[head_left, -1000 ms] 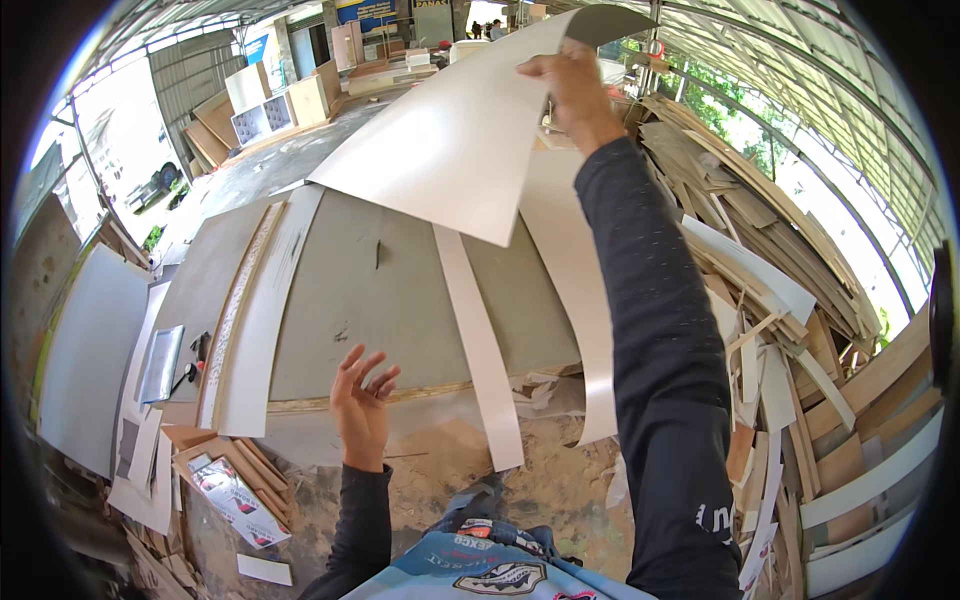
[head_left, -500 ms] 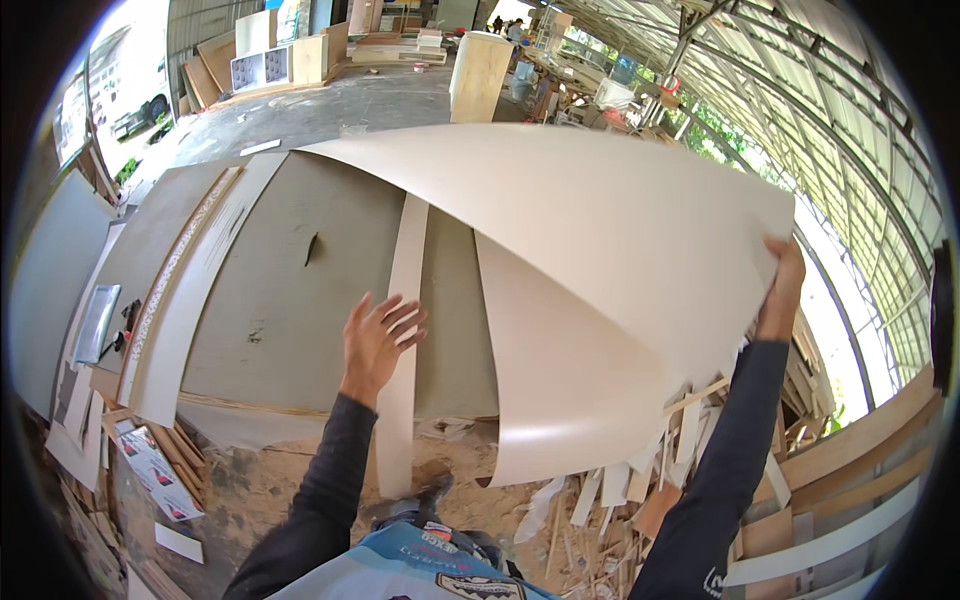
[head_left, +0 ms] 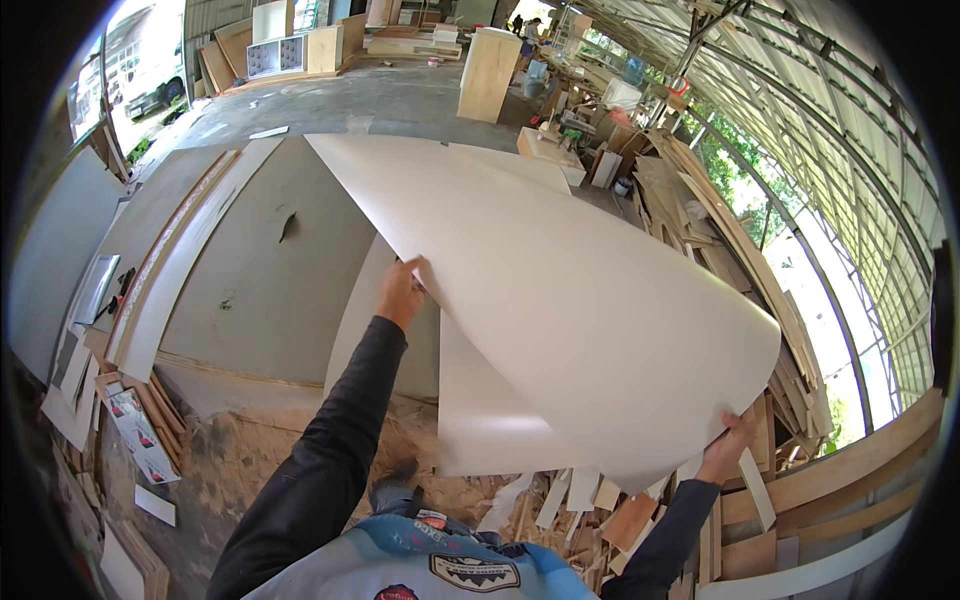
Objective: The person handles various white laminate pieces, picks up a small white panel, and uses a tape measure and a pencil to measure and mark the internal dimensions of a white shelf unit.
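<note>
Head view: your left hand [head_left: 403,292] grasps the left edge of the white sheet [head_left: 570,260], your right hand [head_left: 729,447] its near right end; it slants far-left to near-right, partly over the grey board [head_left: 250,270].

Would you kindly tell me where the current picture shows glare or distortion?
Head view: bright sheen along the right bend of the large, thin white sheet; head view: daylight at right burnt out to white, and fisheye distortion bowing the ribbed metal roof.
</note>
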Demonstrator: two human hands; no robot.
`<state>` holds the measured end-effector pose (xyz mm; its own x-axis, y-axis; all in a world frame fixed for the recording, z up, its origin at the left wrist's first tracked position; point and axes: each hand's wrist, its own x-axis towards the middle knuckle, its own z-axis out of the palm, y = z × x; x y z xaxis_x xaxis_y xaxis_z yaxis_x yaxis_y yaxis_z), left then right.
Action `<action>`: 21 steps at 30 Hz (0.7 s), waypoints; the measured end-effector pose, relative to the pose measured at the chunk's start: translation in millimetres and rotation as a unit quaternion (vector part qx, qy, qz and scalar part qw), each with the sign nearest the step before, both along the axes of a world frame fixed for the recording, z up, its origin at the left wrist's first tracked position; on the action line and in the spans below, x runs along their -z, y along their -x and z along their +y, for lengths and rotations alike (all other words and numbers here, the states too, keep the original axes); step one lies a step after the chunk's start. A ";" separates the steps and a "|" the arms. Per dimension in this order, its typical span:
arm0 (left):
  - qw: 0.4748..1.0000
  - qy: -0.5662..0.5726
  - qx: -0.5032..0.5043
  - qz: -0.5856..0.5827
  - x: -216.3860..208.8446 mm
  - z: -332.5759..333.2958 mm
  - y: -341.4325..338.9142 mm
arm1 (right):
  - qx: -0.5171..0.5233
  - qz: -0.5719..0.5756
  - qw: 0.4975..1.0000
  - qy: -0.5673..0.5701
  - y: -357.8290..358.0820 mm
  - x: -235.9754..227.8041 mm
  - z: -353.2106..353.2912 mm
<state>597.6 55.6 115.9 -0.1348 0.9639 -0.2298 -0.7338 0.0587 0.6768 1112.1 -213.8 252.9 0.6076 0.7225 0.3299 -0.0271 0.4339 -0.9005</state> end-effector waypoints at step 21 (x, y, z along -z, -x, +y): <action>0.941 0.170 0.199 0.213 196.5 -297.5 -239.9 | 0.139 -0.034 0.889 0.435 -188.0 317.4 -434.7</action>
<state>837.5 -241.9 -80.6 0.0716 0.8380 -0.5410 -0.2732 0.5381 0.7974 1300.1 -648.4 -64.5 0.8029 0.5472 -0.2363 0.0405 -0.4456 -0.8943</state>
